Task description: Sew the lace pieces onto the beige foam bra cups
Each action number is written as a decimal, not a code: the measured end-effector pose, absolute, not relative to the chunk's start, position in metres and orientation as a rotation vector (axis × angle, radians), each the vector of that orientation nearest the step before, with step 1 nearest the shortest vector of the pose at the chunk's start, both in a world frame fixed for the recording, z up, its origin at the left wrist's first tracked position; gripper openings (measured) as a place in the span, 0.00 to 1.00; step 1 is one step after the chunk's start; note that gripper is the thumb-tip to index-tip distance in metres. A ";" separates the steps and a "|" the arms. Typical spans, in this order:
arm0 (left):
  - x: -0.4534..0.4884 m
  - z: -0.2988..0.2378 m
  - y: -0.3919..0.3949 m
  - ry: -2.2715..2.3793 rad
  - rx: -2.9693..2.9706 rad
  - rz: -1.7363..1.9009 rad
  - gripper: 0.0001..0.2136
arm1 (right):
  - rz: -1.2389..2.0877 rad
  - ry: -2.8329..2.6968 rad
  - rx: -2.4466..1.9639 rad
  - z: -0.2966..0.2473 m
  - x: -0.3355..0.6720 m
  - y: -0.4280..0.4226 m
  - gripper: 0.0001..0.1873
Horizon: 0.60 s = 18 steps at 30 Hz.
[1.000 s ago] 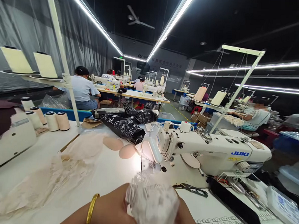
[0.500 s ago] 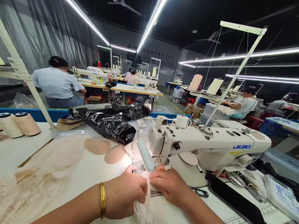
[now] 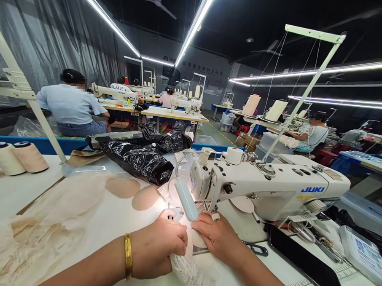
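Note:
My left hand [image 3: 157,249], with a gold bangle on the wrist, is closed on a piece of white lace fabric [image 3: 189,277] at the front of the table. My right hand [image 3: 220,238] lies on the same fabric just right of it, fingers curled and pressing it flat. Both hands sit right in front of the needle area of a white JUKI sewing machine [image 3: 271,186], under its lit lamp [image 3: 186,199]. The needle itself is hidden behind the lamp and my fingers.
Two beige pads [image 3: 123,187] and a black plastic bag [image 3: 139,159] lie behind the hands. A heap of pale lace [image 3: 38,233] covers the left. Thread cones [image 3: 17,157] stand far left; scissors [image 3: 256,248] and a ruler lie right. Other people sew at tables beyond.
A second ago both hands held the bunched lace up near the camera. They have since lowered it to the table and moved it up to the machine's needle area, where they now rest.

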<state>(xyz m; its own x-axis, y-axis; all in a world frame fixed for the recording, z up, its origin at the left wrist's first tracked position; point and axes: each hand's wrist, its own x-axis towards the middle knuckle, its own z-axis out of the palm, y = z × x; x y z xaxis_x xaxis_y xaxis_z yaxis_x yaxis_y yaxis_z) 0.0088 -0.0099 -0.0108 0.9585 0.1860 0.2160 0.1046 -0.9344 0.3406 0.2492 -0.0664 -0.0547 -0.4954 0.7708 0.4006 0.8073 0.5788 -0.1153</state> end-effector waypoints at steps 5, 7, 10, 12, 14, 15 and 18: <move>0.008 -0.018 -0.008 0.188 2.753 0.442 0.07 | -0.085 -2.366 -1.281 -0.056 0.249 -0.067 0.14; 0.008 -0.019 -0.008 0.191 2.754 0.431 0.06 | -0.083 -2.374 -1.273 -0.056 0.249 -0.067 0.14; 0.007 -0.017 -0.007 0.196 2.760 0.398 0.06 | -0.069 -2.377 -1.269 -0.056 0.250 -0.068 0.13; 0.007 -0.017 -0.005 0.197 2.775 0.387 0.06 | -0.061 -2.367 -1.272 -0.057 0.250 -0.068 0.14; 0.008 -0.017 -0.003 0.203 2.798 0.390 0.06 | -0.062 -2.353 -1.265 -0.058 0.250 -0.068 0.15; 0.008 -0.017 -0.002 0.207 2.809 0.394 0.06 | -0.066 -2.346 -1.255 -0.058 0.251 -0.068 0.16; 0.009 -0.016 0.003 0.222 2.833 0.401 0.07 | -0.068 -2.317 -1.235 -0.059 0.252 -0.067 0.20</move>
